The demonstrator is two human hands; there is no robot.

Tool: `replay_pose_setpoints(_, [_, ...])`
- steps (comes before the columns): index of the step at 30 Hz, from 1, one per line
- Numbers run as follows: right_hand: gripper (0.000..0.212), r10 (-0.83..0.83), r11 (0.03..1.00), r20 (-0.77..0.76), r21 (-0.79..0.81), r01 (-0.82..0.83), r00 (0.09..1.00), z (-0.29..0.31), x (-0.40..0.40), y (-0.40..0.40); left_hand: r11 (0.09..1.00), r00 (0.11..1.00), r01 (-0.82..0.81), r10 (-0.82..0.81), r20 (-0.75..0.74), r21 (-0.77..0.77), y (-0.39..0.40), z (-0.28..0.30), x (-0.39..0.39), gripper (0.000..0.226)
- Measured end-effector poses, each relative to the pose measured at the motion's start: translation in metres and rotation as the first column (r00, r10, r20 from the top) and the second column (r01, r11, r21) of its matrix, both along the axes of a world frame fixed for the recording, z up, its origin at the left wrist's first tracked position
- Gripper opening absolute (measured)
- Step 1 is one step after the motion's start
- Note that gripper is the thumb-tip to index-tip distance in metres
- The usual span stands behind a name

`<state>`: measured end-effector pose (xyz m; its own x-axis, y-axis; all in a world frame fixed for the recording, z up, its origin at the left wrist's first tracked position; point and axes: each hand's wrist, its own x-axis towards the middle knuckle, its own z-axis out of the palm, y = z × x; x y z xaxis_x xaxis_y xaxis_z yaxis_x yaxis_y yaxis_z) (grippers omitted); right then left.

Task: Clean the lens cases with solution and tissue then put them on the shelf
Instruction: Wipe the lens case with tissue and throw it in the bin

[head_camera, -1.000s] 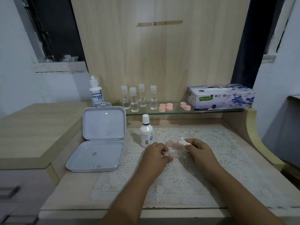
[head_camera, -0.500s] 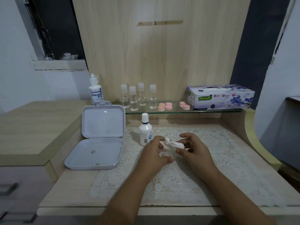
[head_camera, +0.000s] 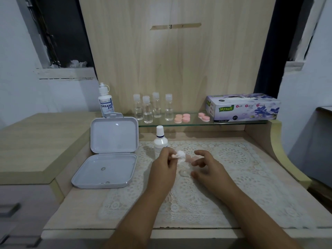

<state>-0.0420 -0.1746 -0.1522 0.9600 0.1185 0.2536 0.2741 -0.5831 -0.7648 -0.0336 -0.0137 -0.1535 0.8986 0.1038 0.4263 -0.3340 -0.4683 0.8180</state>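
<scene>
My left hand (head_camera: 164,166) pinches a crumpled white tissue (head_camera: 181,155) above the lace mat (head_camera: 233,169). Just right of the tissue a pink lens case (head_camera: 190,158) lies on the mat, partly hidden. My right hand (head_camera: 208,168) hovers beside it with loosely curled fingers and holds nothing. A small clear round piece (head_camera: 183,173) lies on the mat between my hands. The white solution bottle (head_camera: 160,141) stands upright behind my left hand. Two more pink lens cases (head_camera: 182,118) (head_camera: 203,116) sit on the glass shelf (head_camera: 194,123).
An open white hinged box (head_camera: 111,155) lies at the left of the mat. On the shelf stand several small clear vials (head_camera: 152,108), a Dream Eye bottle (head_camera: 106,103) and a purple tissue box (head_camera: 242,106). A raised wooden counter (head_camera: 36,141) borders the left.
The tissue passed from between both hands into my left hand alone. My right hand let go and drew slightly right, uncovering the pink case on the mat.
</scene>
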Motion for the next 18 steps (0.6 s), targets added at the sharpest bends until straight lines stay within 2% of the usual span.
replay_pose_setpoints(3, [0.054, -0.010, 1.000, -0.013, 0.003, 0.010, 1.000, -0.0016, 0.0016, 0.0001, 0.990, 0.995, 0.088, -0.092, 0.026, 0.109, -0.0006, -0.0011, -0.0020, 0.031])
replay_pose_setpoints(7, [0.053, -0.031, 0.998, -0.033, 0.062, 0.033, 0.999, -0.0026, 0.0028, 0.0003, 0.936, 0.994, 0.100, -0.105, -0.005, 0.337, -0.0022, -0.0041, -0.0017, 0.028])
replay_pose_setpoints(14, [0.050, -0.061, 0.996, -0.029, 0.069, 0.063, 0.998, -0.0039, 0.0028, -0.0001, 0.851, 0.993, 0.091, -0.113, 0.012, 0.518, -0.0071, -0.0081, -0.0015, 0.023])
replay_pose_setpoints(16, [0.053, -0.069, 0.995, -0.028, 0.065, 0.070, 0.997, -0.0033, 0.0026, 0.0008, 0.843, 0.992, 0.107, -0.130, 0.005, 0.527, -0.0071, -0.0094, 0.0022, 0.020])
replay_pose_setpoints(18, [0.054, -0.070, 0.995, -0.034, 0.067, 0.072, 0.997, -0.0027, 0.0026, 0.0013, 0.883, 0.989, 0.148, -0.142, -0.047, 0.444, -0.0073, -0.0072, 0.0038, 0.017])
